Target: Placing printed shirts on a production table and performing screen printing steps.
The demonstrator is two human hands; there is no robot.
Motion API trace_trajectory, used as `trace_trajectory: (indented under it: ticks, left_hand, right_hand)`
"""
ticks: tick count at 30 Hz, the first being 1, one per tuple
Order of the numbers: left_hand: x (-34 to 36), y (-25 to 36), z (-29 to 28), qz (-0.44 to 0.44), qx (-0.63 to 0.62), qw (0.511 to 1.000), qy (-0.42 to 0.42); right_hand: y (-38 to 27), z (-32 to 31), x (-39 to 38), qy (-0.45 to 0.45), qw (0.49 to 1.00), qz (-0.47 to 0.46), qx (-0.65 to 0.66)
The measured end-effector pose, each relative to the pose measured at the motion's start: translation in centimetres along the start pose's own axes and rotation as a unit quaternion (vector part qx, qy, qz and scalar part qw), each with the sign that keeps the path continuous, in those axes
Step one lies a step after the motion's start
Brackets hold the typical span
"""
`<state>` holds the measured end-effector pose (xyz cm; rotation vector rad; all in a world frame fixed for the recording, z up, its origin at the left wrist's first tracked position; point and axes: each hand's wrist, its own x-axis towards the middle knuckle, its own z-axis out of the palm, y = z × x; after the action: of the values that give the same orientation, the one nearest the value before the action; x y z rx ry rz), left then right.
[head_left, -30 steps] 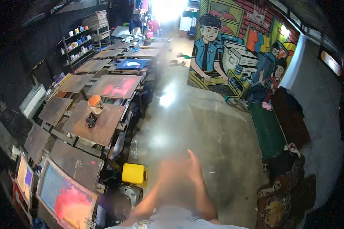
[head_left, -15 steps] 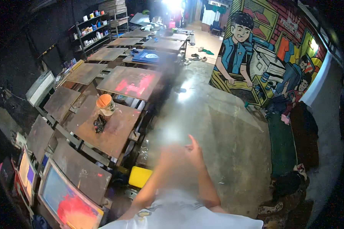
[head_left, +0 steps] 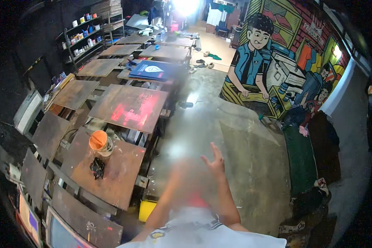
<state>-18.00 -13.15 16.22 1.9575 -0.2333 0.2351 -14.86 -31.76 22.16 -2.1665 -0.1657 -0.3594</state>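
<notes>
Over the concrete floor, my right hand (head_left: pixel 215 160) is raised with its fingers spread, holding nothing that I can see. My left forearm (head_left: pixel 162 207) reaches up beside it, but a blurred patch in the middle of the picture hides the left hand and its fingers. A pinkish-red patch (head_left: pixel 197 201) shows faintly between my forearms; what it is cannot be made out. To my left, the nearest tabletop carries an orange-lined bucket (head_left: pixel 104 145) with a stick in it and a crumpled black bundle (head_left: pixel 97 168). Neither arm touches them.
Rows of brown boards (head_left: pixel 72 94) run along the left, one with pink-red stains (head_left: pixel 136 109). Framed screens (head_left: pixel 64 231) lean at lower left near a yellow object (head_left: pixel 146 210). A blue printed item (head_left: pixel 151 70) lies farther off. Dark cloth heaps (head_left: pixel 299 161) line the right side.
The view has moved forward, so the tables sit lower and farther left. My right hand's fingers have spread from a pointing shape. The pinkish-red patch has appeared between my forearms.
</notes>
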Motion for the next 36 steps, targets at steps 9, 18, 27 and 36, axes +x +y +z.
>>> trace_trajectory:
  ticks: [9, 18, 27, 36]
  left_hand:
    - [14.7, -2.8, 3.1, -0.096, -0.084, 0.992, 0.018]
    - [31.5, -6.1, 7.9, -0.028, 0.075, 0.990, 0.115]
    - [39.3, -11.1, 10.1, -0.050, 0.148, 0.982, 0.109]
    - [57.3, -17.8, 7.5, -0.030, 0.022, 0.972, 0.231]
  right_hand:
    - [10.2, 0.5, 15.1, -0.012, 0.998, -0.055, -0.036]
    - [14.2, -0.8, 31.6, -0.044, 0.993, -0.114, -0.010]
    - [20.4, 1.9, 41.6, -0.048, 0.995, -0.066, 0.062]
    - [21.7, 4.3, 57.0, -0.028, 0.996, -0.088, 0.017]
